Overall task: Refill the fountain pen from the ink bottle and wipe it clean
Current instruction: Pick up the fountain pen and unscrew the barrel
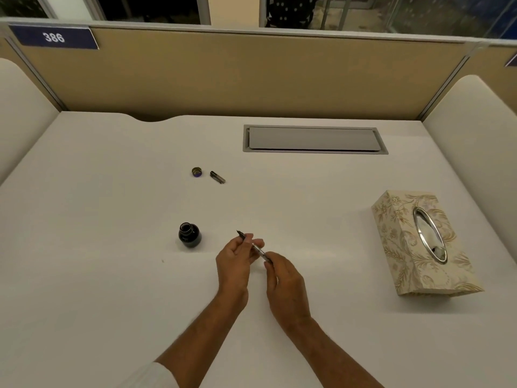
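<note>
Both hands held the fountain pen above the desk, nib toward the ink.

The left hand (236, 260) pinched the fountain pen (253, 245) near its nib, the right hand (285, 278) its tail — likely working the filler; beyond, the open ink bottle (190, 234) stood just left, its cap (197, 172) and the pen cap (217, 177) parked farther back, the tissue box (416, 242) at the right for wiping.

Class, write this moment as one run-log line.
step: pen held, not dipped | left hand: nib end of fountain pen | right hand: rear end | ink bottle: open | tissue box: untouched

White desk (112, 275), tan partition (251, 77), dark windows (151, 8).
</note>
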